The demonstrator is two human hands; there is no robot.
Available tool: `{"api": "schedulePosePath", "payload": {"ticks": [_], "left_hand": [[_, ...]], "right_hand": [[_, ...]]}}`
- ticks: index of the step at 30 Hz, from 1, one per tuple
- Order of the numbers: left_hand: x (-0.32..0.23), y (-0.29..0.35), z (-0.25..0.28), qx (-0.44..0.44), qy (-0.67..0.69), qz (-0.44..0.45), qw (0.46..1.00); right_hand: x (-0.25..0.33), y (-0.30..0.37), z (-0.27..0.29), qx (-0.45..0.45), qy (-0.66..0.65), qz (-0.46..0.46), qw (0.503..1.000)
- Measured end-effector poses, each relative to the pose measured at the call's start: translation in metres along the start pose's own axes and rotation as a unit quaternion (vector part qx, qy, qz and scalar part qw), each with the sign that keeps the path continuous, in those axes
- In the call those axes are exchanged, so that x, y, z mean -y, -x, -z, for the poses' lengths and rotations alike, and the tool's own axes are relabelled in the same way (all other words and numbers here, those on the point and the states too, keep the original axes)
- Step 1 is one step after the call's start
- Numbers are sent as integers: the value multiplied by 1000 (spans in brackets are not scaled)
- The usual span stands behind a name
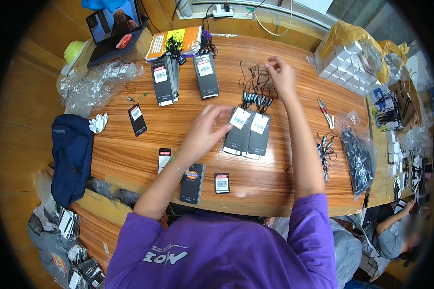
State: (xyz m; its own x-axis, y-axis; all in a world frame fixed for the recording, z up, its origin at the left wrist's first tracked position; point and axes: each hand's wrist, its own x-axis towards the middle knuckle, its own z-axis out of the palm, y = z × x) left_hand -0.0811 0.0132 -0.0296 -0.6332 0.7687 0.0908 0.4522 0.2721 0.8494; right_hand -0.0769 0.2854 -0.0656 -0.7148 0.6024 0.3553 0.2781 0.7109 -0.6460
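Overall, the work surface is a glossy wooden bench (130, 159) with a curved near edge, set on a wood floor. The left hand (208, 126) hovers with fingers spread and empty, just beside the stack of black hang tags (248, 137) lying mid-bench. The right hand (279, 74) is pinched on thin black strings (256, 84), whose fasteners fan out just above that stack. Two further tag stacks (165, 79) stand towards the far edge, with single tags scattered nearer the person. A laptop (113, 29) sits at the far left corner beside crumpled clear plastic (94, 86). A dark blue cap (72, 154) hangs over the left edge. A bag of small white boxes (352, 60) occupies the far right; a bag of black fasteners (357, 154) lies right. Another person (395, 236) sits low, right.
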Motion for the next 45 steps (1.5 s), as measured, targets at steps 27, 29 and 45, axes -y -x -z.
{"api": "schedulePosePath", "payload": {"ticks": [27,29,45], "left_hand": [[5,128,65,-46,-213,-5,976],[13,129,68,22,-236,4,971],[48,118,69,89,-237,-155,955]], "right_hand": [[116,215,59,259,-493,-135,820],[108,233,48,273,-322,-102,901],[95,265,20,227,-94,-41,968]]}}
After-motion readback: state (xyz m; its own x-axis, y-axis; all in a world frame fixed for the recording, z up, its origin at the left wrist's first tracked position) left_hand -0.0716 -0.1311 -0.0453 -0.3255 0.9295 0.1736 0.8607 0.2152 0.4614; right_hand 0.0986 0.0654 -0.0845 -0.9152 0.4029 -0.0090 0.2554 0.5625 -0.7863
